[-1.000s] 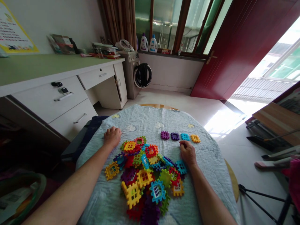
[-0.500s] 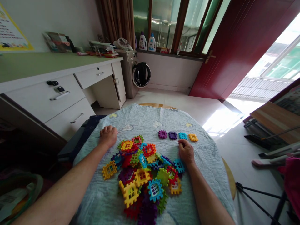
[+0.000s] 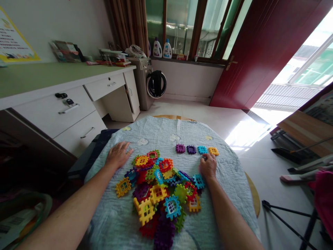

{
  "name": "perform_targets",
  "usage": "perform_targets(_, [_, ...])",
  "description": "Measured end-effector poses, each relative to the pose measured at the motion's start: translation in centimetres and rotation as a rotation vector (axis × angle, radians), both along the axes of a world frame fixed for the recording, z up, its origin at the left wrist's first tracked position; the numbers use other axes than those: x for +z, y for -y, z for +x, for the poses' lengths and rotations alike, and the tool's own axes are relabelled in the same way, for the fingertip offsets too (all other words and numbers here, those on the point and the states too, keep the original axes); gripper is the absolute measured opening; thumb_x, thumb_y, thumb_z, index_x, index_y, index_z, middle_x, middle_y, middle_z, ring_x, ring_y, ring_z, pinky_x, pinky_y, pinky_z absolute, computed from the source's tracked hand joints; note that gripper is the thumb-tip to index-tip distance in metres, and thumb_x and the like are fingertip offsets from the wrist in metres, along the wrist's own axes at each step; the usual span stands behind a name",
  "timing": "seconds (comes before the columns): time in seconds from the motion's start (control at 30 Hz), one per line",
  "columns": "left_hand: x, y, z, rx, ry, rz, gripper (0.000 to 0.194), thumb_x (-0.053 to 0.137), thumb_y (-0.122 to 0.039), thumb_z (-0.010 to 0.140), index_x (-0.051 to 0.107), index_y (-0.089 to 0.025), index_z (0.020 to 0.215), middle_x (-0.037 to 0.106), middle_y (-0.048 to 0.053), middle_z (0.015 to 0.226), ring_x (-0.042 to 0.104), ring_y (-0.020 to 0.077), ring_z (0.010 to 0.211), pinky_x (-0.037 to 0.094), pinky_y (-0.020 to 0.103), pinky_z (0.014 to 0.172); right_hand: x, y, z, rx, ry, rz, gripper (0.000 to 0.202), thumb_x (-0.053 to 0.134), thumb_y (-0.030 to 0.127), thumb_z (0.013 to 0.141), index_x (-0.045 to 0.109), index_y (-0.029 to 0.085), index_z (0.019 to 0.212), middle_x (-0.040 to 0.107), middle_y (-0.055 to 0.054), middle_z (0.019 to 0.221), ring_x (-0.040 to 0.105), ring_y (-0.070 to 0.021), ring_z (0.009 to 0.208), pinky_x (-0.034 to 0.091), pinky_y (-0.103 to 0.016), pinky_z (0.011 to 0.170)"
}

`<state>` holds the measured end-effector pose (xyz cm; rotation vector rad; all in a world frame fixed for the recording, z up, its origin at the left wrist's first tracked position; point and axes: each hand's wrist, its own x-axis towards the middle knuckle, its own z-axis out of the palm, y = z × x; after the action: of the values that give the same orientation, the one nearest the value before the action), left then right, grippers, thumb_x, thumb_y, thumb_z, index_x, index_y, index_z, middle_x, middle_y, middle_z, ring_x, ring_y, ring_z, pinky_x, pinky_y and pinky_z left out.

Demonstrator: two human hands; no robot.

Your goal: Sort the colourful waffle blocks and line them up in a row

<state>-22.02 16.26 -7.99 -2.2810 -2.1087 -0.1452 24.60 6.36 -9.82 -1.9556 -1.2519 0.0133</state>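
Note:
My left hand [image 3: 118, 155] lies on the cloth left of the pile, its fingers stretched out and holding nothing. My right hand [image 3: 208, 166] rests with fingers curled just below a row of plastic building pieces; anything inside it is hidden. In that row are a purple piece [image 3: 180, 148], a dark violet piece [image 3: 191, 149], a light blue piece [image 3: 202, 150] and an orange-yellow piece [image 3: 213, 151]. Between my arms lies a heap of mixed notched pieces, among them a yellow window piece [image 3: 146, 211], a blue window piece [image 3: 172, 207] and a green piece [image 3: 181, 193].
A pale blue cloth [image 3: 161, 130] covers the round table, whose wooden rim [image 3: 253, 194] shows at the right. Beyond stand a white desk [image 3: 75, 104], a washing machine [image 3: 143, 83] and a red door [image 3: 249, 52]. Black tripod legs [image 3: 286, 211] stand right of the table.
My left hand has opened out from a curled pose, its fingers now spread on the cloth. My right hand stays curled below the row, turned slightly. The view has shifted a little.

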Motion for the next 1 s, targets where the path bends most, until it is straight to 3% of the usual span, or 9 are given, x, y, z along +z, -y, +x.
perform_targets(0.13, [-0.2, -0.4, -0.9, 0.078, -0.013, -0.029, 0.066, 0.032, -0.057, 0.091, 0.040, -0.021, 0.145, 0.036, 0.011, 0.154, 0.029, 0.0327, 0.142, 0.028, 0.049, 0.112, -0.5, 0.0, 1.0, -0.002, 0.019, 0.003, 0.024, 0.050, 0.022, 0.068, 0.069, 0.017, 0.082, 0.064, -0.010, 0.088, 0.055, -0.0240, 0.090, 0.043, -0.037, 0.091])
perform_targets(0.27, [0.1, -0.1, -1.0, 0.076, -0.006, -0.004, 0.064, 0.034, -0.054, 0.091, 0.043, -0.017, 0.142, 0.039, 0.013, 0.152, 0.033, 0.0328, 0.140, 0.030, 0.048, 0.110, -0.6, 0.3, 1.4, 0.010, 0.040, 0.004, 0.023, 0.051, 0.021, 0.069, 0.070, 0.019, 0.083, 0.063, -0.009, 0.088, 0.056, -0.0231, 0.088, 0.043, -0.037, 0.091])
perform_targets(0.47, [0.8, 3.8, -0.2, 0.041, 0.039, 0.116, 0.053, 0.036, -0.042, 0.092, 0.050, -0.012, 0.133, 0.049, 0.017, 0.142, 0.041, 0.0305, 0.134, 0.035, 0.047, 0.107, -0.1, 0.2, 1.2, 0.035, 0.063, -0.046, 0.024, 0.050, 0.020, 0.072, 0.070, 0.018, 0.085, 0.065, -0.010, 0.092, 0.057, -0.0240, 0.092, 0.043, -0.037, 0.093])
perform_targets(0.67, [0.0, 8.5, 0.3, 0.065, 0.096, 0.136, 0.045, 0.040, -0.034, 0.091, 0.055, -0.014, 0.128, 0.053, 0.015, 0.139, 0.045, 0.0301, 0.131, 0.038, 0.046, 0.105, 0.5, 1.5, 1.2, 0.124, 0.110, -0.166, 0.028, 0.055, 0.021, 0.072, 0.071, 0.020, 0.095, 0.066, -0.011, 0.108, 0.057, -0.0262, 0.101, 0.042, -0.039, 0.094])
perform_targets(0.83, [-0.1, 9.7, 0.6, 0.065, 0.122, 0.182, 0.043, 0.040, -0.036, 0.091, 0.056, -0.015, 0.125, 0.054, 0.015, 0.138, 0.047, 0.0299, 0.129, 0.039, 0.047, 0.105, 0.5, 4.5, 1.2, 0.227, 0.219, -0.222, 0.035, 0.051, 0.031, 0.086, 0.067, 0.021, 0.115, 0.060, -0.010, 0.130, 0.052, -0.0274, 0.120, 0.038, -0.041, 0.102])
perform_targets(1.0, [-0.1, 9.6, 0.4, 0.067, 0.234, 0.255, 0.041, 0.039, -0.036, 0.089, 0.061, -0.016, 0.117, 0.061, 0.013, 0.129, 0.054, 0.0279, 0.122, 0.041, 0.044, 0.105, 0.7, 5.5, 1.0, 0.256, 0.268, -0.218, 0.038, 0.046, 0.035, 0.092, 0.064, 0.017, 0.119, 0.060, -0.012, 0.131, 0.051, -0.0272, 0.122, 0.036, -0.043, 0.105])
